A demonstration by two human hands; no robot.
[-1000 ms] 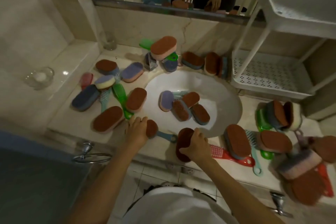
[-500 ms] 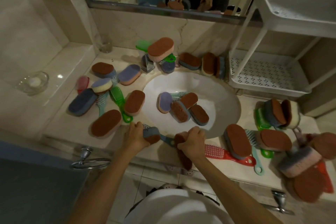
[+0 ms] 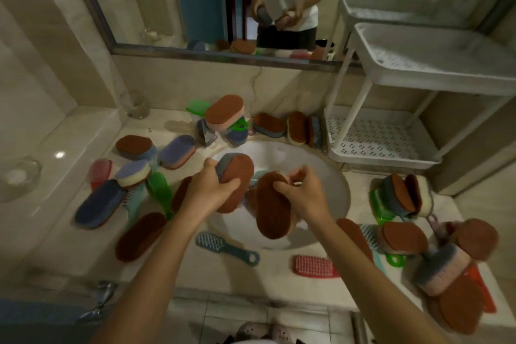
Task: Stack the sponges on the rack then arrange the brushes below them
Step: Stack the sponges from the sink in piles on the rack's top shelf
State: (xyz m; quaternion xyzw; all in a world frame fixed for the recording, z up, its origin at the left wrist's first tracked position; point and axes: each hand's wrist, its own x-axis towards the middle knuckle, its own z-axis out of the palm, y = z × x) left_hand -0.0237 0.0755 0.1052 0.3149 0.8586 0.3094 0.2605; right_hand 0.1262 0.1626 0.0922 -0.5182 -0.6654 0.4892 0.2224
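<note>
My left hand [image 3: 208,186] grips a blue sponge with a brown scrub face [image 3: 237,176], lifted over the white basin [image 3: 332,176]. My right hand [image 3: 303,193] pinches the top of a second brown-faced sponge [image 3: 272,212], which hangs on end beside the first. The white two-tier rack [image 3: 382,151] stands at the back right with both shelves bare. A teal brush [image 3: 226,247] and a red brush [image 3: 314,267] lie on the counter near the front edge. Several more sponges lie around the basin, left [image 3: 139,234] and right [image 3: 402,237].
A sponge [image 3: 224,113] sits atop the tap at the back, with green brushes [image 3: 160,190] among the left pile. A glass [image 3: 135,105] stands in the back left corner and a glass dish [image 3: 19,176] on the left ledge. A mirror [image 3: 212,3] hangs above.
Both hands have risen from the counter's front edge with a sponge each and now hold them over the basin. The teal and red brushes lie uncovered where the sponges were.
</note>
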